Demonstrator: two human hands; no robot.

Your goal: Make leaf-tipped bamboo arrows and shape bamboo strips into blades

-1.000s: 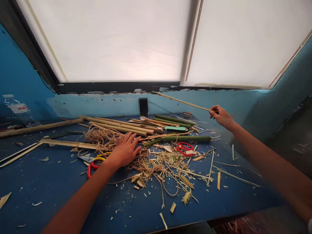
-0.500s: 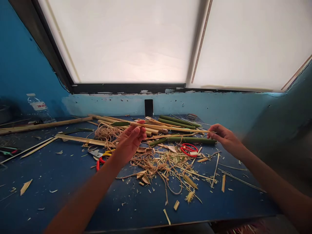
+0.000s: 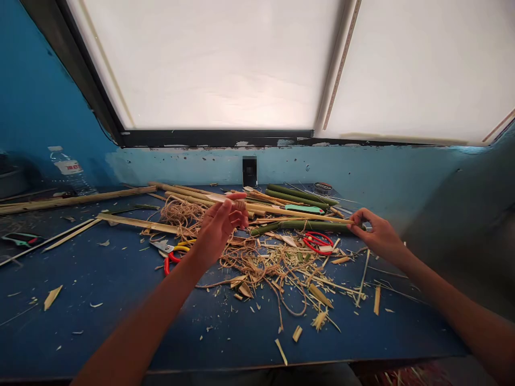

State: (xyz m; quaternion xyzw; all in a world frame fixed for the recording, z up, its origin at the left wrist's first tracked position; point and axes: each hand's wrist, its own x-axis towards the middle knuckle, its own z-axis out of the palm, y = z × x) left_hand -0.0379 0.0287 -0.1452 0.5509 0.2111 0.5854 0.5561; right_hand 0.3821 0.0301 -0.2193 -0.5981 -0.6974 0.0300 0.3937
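A slim bamboo stick (image 3: 298,213) spans the space between my hands, raised above the table. Its left end carries a pale, pointed blade (image 3: 217,198), with twine (image 3: 240,205) wound round the joint. My left hand (image 3: 217,228) is closed on the stick at this binding, thumb and fingers pinching; part of the joint is hidden behind them. At the far right end, my right hand (image 3: 374,229) pinches the stick between thumb and fingertips. Below lie loose twine (image 3: 257,262) and bamboo shavings.
Red-and-yellow-handled pliers (image 3: 171,250) lie left of the twine. Red-handled scissors (image 3: 317,243), green bamboo pieces (image 3: 298,195) and a turquoise utility knife (image 3: 304,209) are on the right. A phone (image 3: 249,172) leans against the wall; a plastic bottle (image 3: 68,169) stands far left.
The blade on the stick has turned from its green face to its pale face. The stick's right end sits slightly lower, and the camera view has shifted a little.
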